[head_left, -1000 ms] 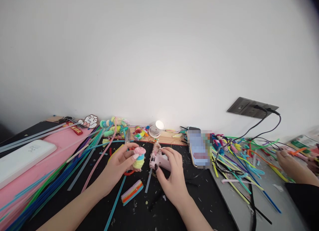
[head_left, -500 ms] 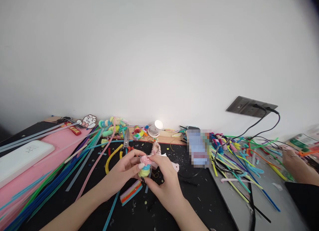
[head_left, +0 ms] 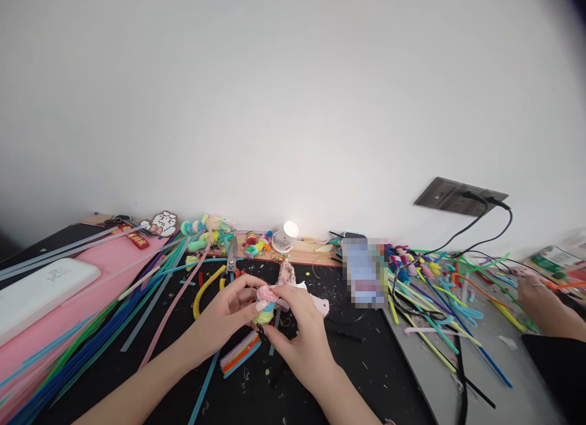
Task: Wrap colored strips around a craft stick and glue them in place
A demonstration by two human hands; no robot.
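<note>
Between my two hands is a small pipe-cleaner figure [head_left: 264,313] coiled in pink, blue and yellow bands, pink end up. My left hand [head_left: 234,307] pinches it from the left, thumb across the pink and blue part. From the other side, fingers of my right hand [head_left: 300,327] close on its top and its lower end. Just below lies a flat striped strip of pipe cleaners [head_left: 240,353] in purple, orange and blue. Scissors [head_left: 232,257] rest behind my left hand, beside a curved yellow pipe cleaner [head_left: 201,290].
A white paper cup [head_left: 287,236] stands by the wall. Bundled pipe cleaners [head_left: 101,327] and a white power bank [head_left: 50,294] lie at left. A blurred-out phone [head_left: 364,272] leans at right, near loose pipe cleaners. A co-worker's hand [head_left: 544,303] is at far right, below a wall socket [head_left: 460,196].
Both hands keep hold of the coiled figure, which has shifted very slightly left. The rest of the table looks the same.
</note>
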